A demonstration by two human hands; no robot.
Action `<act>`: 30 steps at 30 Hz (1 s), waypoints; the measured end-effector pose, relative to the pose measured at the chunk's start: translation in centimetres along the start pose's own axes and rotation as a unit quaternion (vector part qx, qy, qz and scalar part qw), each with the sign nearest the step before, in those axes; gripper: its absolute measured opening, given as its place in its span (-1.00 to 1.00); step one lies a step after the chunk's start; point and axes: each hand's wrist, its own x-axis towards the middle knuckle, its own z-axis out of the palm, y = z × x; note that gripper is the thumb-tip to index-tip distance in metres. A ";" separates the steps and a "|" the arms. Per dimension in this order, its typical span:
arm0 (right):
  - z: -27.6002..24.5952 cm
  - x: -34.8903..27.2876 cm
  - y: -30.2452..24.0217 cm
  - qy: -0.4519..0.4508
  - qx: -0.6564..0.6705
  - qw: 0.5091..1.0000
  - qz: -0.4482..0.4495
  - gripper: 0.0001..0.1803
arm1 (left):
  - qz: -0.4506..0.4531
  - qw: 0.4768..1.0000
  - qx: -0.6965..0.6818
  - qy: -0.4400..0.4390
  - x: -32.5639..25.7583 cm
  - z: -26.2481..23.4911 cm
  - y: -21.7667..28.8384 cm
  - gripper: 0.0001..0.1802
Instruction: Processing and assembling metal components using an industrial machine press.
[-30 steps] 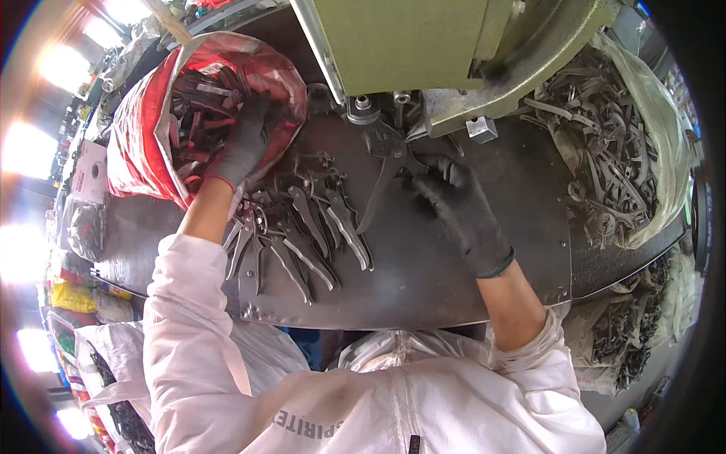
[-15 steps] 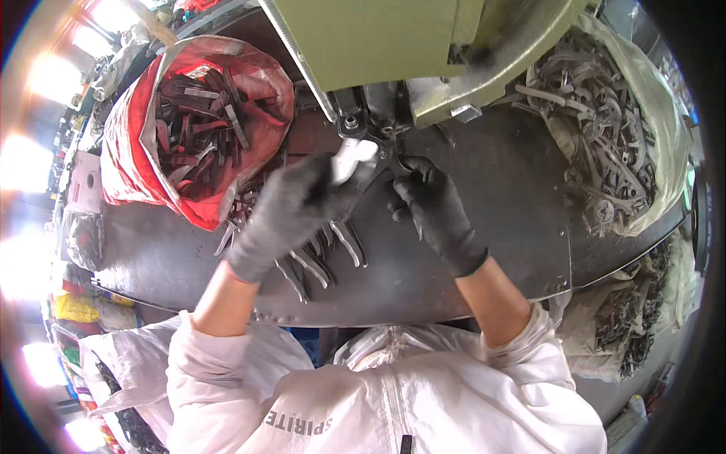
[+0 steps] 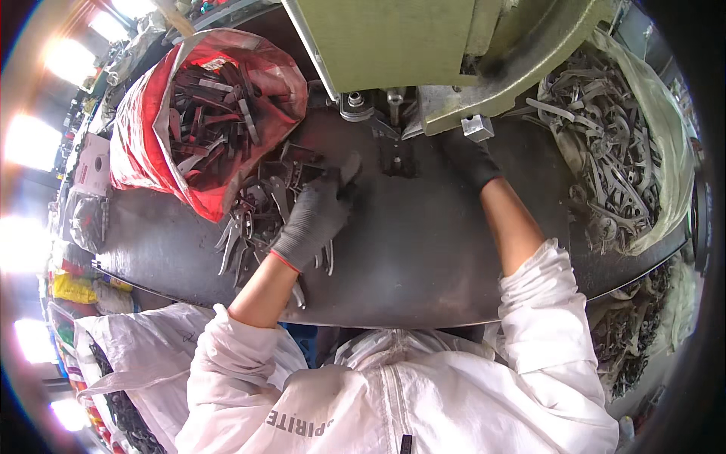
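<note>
A red plastic sack (image 3: 144, 144), open at the top and full of dark metal blanks, leans on the left of the dark tabletop (image 3: 423, 250). At the right edge, a clear plastic bag (image 3: 665, 144) holds a tangle of grey metal pieces. White sacks (image 3: 128, 356) lie below the tabletop's near left edge.

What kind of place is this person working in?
Most likely a metalworking shop or small factory. A green press machine stands over a dark steel worktable, a red sack holds metal blanks, and the gloved left hand rests on a pile of plier-like parts.
</note>
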 end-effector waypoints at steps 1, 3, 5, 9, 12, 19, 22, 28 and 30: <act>0.0 0.0 -1.3 0.023 -0.091 0.995 -0.034 -0.77 | -0.005 1.000 0.001 0.001 -0.1 -0.6 1.1 -0.62; -0.9 -0.5 -4.0 0.045 -0.184 0.980 -0.064 -0.79 | -0.079 0.981 -0.150 -0.089 -0.3 -1.6 3.7 -0.56; -2.8 -1.1 -8.3 -0.013 0.043 0.992 0.118 -0.79 | -0.028 0.970 -0.219 -0.098 -0.6 -1.9 4.7 -0.56; -4.7 -1.1 -15.7 -0.031 0.395 0.827 0.399 -0.76 | 0.074 0.956 -0.272 -0.087 0.0 -1.2 5.6 -0.58; -4.4 -1.2 -16.4 -0.050 0.411 0.831 0.373 -0.75 | 0.086 0.979 -0.151 -0.109 0.8 -1.8 7.3 -0.59; -1.9 -2.2 -15.4 -0.055 0.433 0.809 0.394 -0.61 | 0.123 0.981 -0.056 -0.139 3.2 -0.4 3.4 -0.68; -1.5 -2.7 -14.3 -0.090 0.428 0.812 0.387 -0.58 | 0.207 0.973 0.103 0.004 3.6 -1.0 2.6 -0.72; -1.8 -3.5 -14.2 -0.062 0.429 0.811 0.393 -0.64 | 0.156 0.840 0.510 0.098 11.6 -9.4 -1.1 -0.71; -1.1 -3.1 -14.8 -0.068 0.426 0.813 0.391 -0.66 | 0.066 0.880 0.452 0.130 13.8 -10.9 -6.0 -0.66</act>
